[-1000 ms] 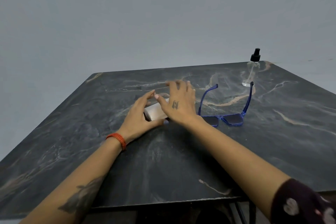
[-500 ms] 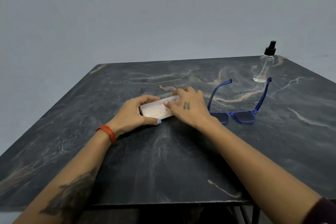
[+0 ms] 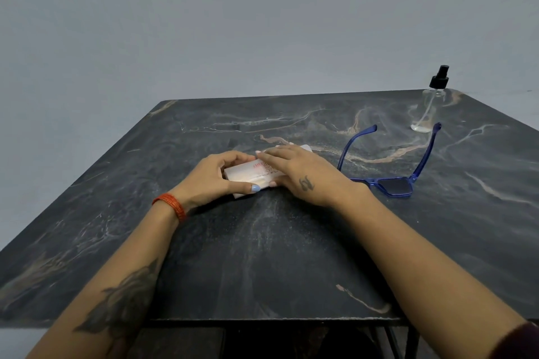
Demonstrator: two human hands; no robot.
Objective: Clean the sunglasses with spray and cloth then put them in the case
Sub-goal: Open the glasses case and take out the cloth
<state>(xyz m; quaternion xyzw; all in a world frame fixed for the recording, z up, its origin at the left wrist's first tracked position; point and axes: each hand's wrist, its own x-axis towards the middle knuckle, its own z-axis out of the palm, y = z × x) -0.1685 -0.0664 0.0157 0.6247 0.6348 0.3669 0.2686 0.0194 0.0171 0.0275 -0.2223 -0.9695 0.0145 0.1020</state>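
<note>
Both hands are on the case (image 3: 256, 176): the left hand (image 3: 214, 176) curls round its near end, thumb along the front edge, while the right hand (image 3: 303, 173) lies across the top, fingers fairly straight. Case: pale, boxy, red print, probably stiff and light; whether it is shut is unclear. Just right, apart, blue sunglasses (image 3: 392, 172) rest lenses-down, arms spread; glossy plastic, light, best lifted by the frame. Spray bottle (image 3: 428, 108), clear, black-capped, stands upright beyond. Desk (image 3: 262, 256): dark, marbled, smooth.
</note>
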